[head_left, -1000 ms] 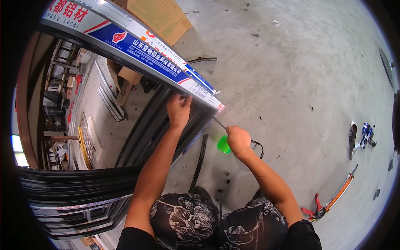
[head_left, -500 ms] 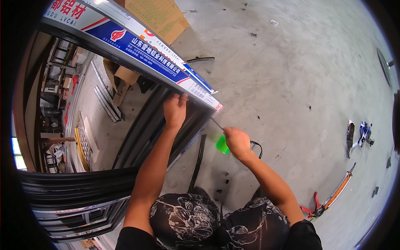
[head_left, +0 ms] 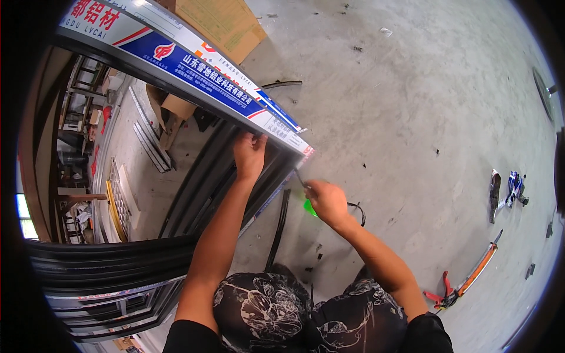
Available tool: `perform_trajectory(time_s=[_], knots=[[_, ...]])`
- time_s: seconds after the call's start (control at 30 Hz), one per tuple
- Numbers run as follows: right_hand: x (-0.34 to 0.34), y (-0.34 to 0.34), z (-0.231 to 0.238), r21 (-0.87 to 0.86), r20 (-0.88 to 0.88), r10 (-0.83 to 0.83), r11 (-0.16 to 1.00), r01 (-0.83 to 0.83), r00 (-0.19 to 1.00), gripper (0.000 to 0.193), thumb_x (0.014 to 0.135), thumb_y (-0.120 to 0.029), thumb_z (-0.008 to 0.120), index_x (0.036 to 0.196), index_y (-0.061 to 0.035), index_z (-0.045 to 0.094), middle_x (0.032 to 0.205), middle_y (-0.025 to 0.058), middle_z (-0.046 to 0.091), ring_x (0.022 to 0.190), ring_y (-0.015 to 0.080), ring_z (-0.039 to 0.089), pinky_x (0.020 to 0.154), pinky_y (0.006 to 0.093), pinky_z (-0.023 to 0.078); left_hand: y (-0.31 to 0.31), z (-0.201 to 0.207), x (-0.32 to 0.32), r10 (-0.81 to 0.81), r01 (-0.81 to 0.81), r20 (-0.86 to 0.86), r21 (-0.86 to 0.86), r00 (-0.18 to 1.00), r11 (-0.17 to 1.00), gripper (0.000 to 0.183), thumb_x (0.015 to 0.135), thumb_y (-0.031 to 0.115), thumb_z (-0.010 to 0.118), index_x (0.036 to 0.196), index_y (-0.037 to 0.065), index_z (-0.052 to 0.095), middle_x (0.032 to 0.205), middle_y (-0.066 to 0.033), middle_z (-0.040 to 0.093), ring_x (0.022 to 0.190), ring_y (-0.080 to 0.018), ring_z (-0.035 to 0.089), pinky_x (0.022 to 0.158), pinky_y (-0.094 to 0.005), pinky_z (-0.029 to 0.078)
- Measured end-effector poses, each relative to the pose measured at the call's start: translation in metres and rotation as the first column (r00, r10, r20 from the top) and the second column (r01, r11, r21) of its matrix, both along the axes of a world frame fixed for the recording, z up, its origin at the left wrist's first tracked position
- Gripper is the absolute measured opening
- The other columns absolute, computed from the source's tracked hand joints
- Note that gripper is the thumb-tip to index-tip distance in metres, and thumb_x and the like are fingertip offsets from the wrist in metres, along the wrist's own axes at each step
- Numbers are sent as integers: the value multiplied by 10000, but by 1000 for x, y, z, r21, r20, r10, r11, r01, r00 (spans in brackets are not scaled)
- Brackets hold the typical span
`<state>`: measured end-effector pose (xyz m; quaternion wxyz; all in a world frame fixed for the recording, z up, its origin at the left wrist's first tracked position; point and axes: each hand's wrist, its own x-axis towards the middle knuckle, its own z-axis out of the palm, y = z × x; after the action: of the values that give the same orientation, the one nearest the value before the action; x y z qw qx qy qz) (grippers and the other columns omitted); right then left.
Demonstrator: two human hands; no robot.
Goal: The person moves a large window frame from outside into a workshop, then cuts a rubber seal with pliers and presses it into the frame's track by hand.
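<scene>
A dark aluminium window frame [head_left: 194, 97] with printed protective film along its top bar reaches in from the left. At the inner edge of this bar, near its right corner, my left hand [head_left: 249, 157] is closed, with its fingertips partly hidden under the bar. My right hand [head_left: 327, 203], just right of the corner, grips a thin-shafted tool [head_left: 301, 177] that points up at the frame's end. Bright green plastic [head_left: 309, 207] shows beside the right fingers; whether it is the tool's handle I cannot tell.
On the concrete floor at right lie an orange caulking gun [head_left: 478, 267], red-handled pliers [head_left: 442, 288] and crumpled film [head_left: 515, 187]. A black strip [head_left: 279, 229] lies below the frame corner. A cardboard box [head_left: 223, 26] stands beyond; several more dark frames [head_left: 112, 259] are stacked at lower left.
My right hand has moved slightly left with the tool, and less of the shaft and green plastic shows. The left hand has shifted a little at the bar.
</scene>
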<state>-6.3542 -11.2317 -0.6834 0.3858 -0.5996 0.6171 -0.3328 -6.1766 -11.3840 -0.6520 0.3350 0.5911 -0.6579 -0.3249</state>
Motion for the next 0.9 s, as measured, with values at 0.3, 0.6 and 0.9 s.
perform_trajectory(time_s=[0.3,0.6,0.9], knots=[[30,12,18,328,839,-197,927,-183,507,411,887,-62,597,1250,69,455,890,106,629,717,135,595,625,276,510,-5,-62,16,-18,7,243,45,970,999,188,841,106,667,974,-23,635,862,-106,684,749,-142,654,677,-292,505],[51,41,-10,338,633,-155,937,-90,758,478,843,-143,633,1252,45,470,1005,157,667,892,226,642,792,332,497,9,-74,33,76,94,551,-274,831,957,195,832,203,658,939,39,649,859,-167,669,731,-308,654,636,-392,501],[54,35,-22,320,574,-164,947,-35,802,412,825,-131,643,1180,48,533,1050,179,651,972,253,636,869,331,485,6,-14,-4,214,-123,451,-223,867,967,215,825,261,648,847,48,671,734,-137,648,675,-331,622,610,-410,477]])
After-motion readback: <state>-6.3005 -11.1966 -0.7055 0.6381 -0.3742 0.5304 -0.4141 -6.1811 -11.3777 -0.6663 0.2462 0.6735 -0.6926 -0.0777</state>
